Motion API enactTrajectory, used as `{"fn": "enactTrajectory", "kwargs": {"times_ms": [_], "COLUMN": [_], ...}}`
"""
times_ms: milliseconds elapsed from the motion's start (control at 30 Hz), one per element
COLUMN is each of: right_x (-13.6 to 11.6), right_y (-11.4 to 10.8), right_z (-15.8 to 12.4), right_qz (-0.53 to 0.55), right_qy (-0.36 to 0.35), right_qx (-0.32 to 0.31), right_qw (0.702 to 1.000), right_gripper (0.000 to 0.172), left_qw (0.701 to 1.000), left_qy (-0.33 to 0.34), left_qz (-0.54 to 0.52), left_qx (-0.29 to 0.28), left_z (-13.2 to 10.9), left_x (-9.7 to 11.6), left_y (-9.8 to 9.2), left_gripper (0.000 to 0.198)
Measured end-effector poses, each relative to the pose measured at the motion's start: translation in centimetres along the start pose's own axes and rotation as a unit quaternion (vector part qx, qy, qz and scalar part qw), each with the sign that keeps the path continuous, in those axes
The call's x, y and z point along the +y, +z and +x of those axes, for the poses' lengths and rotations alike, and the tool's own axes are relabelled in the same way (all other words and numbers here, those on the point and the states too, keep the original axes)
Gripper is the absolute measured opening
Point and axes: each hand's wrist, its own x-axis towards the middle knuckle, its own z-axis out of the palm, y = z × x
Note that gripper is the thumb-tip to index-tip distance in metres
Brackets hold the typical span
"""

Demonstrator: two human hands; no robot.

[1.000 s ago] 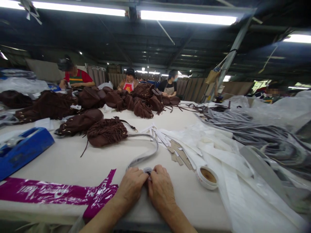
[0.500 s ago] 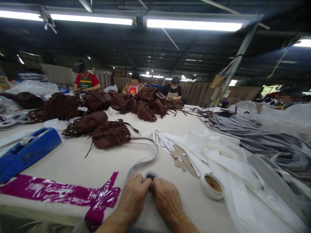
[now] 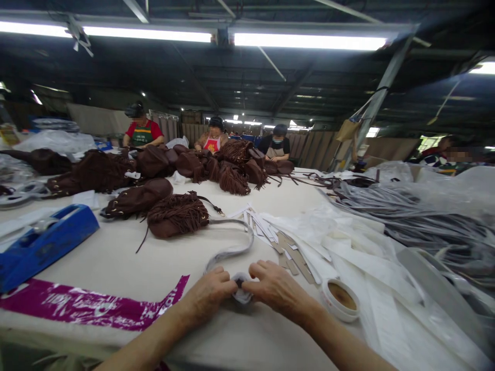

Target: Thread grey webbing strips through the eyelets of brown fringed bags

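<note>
My left hand [image 3: 207, 292] and my right hand [image 3: 276, 287] meet near the table's front edge, both closed on a small coil of grey strap [image 3: 241, 288]. The strap's free length [image 3: 235, 242] curves away from the coil up to a brown fringed bag [image 3: 176, 214] lying a little farther back. The coil's middle is half hidden by my fingertips.
A roll of tape [image 3: 340, 299] lies right of my hands, a blue tape dispenser [image 3: 42, 242] and a magenta plastic strip [image 3: 88, 306] to the left. White paper strips [image 3: 309, 232] and bagged grey straps [image 3: 417, 221] fill the right. More brown bags [image 3: 216, 165] and several seated workers are at the far end.
My right forearm has swung out to the right and my hands have shifted slightly. The strap coil now shows more between my fingers.
</note>
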Motion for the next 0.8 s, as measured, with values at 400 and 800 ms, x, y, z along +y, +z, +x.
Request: {"fn": "enactTrajectory", "kwargs": {"times_ms": [400, 800], "right_x": [-3.9, -6.6], "right_y": [2.6, 3.2], "right_z": [-0.4, 1.8], "right_qz": [0.086, 0.193], "right_qy": [0.067, 0.344], "right_qx": [0.125, 0.123], "right_qw": [0.986, 0.911], "right_gripper": [0.004, 0.017], "left_qw": [0.965, 0.987], "left_qy": [-0.233, -0.155], "left_qz": [0.110, 0.042], "left_qx": [0.057, 0.009], "left_z": [-1.3, -0.2], "left_x": [3.6, 3.5], "left_y": [1.1, 0.7], "left_gripper": [0.019, 0.019]}}
